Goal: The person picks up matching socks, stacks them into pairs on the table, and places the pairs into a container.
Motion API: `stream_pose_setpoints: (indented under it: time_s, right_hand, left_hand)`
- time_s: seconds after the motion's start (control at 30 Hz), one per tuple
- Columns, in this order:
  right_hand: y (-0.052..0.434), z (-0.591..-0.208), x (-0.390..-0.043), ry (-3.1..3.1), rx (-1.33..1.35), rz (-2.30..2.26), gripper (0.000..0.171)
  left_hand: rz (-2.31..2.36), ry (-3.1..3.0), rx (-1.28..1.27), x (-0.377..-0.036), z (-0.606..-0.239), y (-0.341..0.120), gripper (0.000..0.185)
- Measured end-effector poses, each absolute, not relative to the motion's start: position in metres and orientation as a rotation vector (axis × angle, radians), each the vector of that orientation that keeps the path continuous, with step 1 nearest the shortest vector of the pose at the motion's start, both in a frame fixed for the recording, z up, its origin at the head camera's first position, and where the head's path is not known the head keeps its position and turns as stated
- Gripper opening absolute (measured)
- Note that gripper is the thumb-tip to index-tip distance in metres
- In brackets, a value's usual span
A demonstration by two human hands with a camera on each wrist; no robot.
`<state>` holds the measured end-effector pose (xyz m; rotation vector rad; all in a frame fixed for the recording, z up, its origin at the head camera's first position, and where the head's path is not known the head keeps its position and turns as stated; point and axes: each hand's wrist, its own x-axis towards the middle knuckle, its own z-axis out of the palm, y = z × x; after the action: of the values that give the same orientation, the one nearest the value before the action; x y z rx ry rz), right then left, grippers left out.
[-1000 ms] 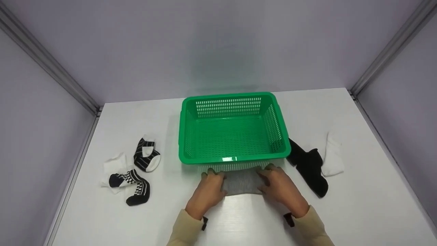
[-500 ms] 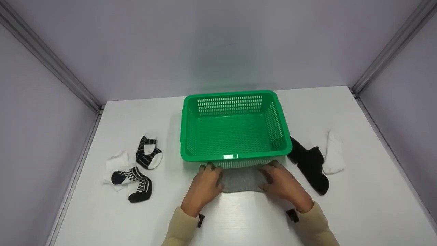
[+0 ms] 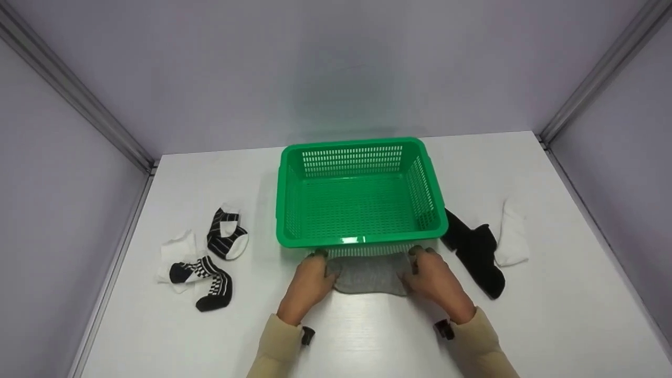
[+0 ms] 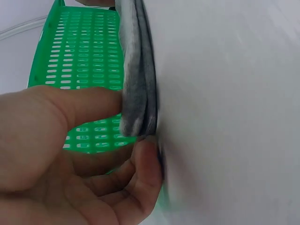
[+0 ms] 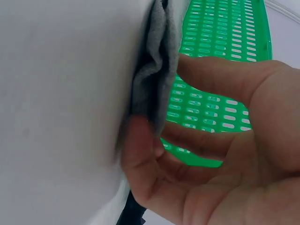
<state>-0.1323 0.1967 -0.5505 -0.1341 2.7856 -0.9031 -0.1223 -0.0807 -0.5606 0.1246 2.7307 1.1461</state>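
A folded grey sock (image 3: 370, 274) lies on the white table just in front of the green basket (image 3: 360, 241). My left hand (image 3: 310, 278) pinches its left end; in the left wrist view thumb and fingers (image 4: 140, 173) close on the grey sock (image 4: 137, 93). My right hand (image 3: 433, 278) pinches the right end, and in the right wrist view the grey sock (image 5: 157, 79) sits between thumb and fingers (image 5: 140, 159). The green basket (image 4: 84, 56) (image 5: 220, 42) shows behind the sock in both wrist views and holds nothing.
Left of the basket lie black-and-white patterned socks (image 3: 227, 240) (image 3: 207, 286) and a white sock (image 3: 176, 252). To the right lie a black sock (image 3: 475, 254) and a white sock (image 3: 512, 233). Grey walls enclose the table on three sides.
Both hands have slid outward from on top of the sock to its two ends, and their fingers have closed on it. The sock's edges are bunched up slightly.
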Motion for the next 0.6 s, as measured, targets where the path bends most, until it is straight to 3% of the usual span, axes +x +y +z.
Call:
stream_pose_setpoints:
  time_s: [0.2,0.3,0.5,0.6]
  right_hand:
    - [0.192,-0.554,-0.131,2.729,-0.125,-0.969,0.045]
    - [0.192,-0.555,-0.130,2.709,-0.134,-0.997,0.040]
    - [0.199,-0.558,-0.130,2.613,-0.155,-1.123,0.012]
    - [0.201,-0.560,-0.130,2.525,-0.128,-1.260,0.029]
  left_hand:
    - [1.131,2.710,0.111,-0.125,-0.561,-0.082,0.014]
    - [1.131,2.691,0.115,-0.124,-0.561,-0.084,0.019]
    - [1.274,2.562,0.145,-0.120,-0.562,-0.096,0.022]
    - [1.415,2.411,0.132,-0.119,-0.560,-0.103,0.029]
